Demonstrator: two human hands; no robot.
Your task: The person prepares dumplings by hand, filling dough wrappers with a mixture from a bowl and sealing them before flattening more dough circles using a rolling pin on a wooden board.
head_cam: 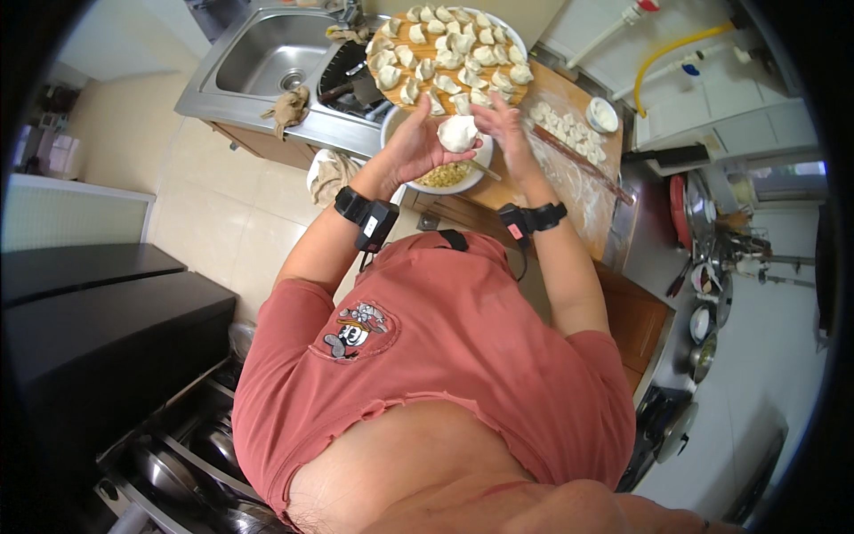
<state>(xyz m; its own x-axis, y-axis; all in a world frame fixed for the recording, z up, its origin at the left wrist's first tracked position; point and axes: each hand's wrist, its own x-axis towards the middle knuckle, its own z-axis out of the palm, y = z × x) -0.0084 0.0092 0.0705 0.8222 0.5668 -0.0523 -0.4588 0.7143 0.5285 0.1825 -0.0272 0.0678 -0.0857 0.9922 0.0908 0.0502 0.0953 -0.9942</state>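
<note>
A round white dough wrapper lies on the palm and fingers of my left hand. Beside its right edge is my right hand, fingers spread; whether a fingertip touches the dough I cannot tell. Below both hands stands a white bowl of chopped yellow-green filling, with a utensil handle sticking out over its rim. Just beyond the hands, many folded dumplings sit in rows on a round wooden board.
On the floured wooden board at right lie a rolling pin, small dough pieces and a small bowl of white powder. A steel sink with a brown cloth on its edge is at left. A black knife handle juts out at right.
</note>
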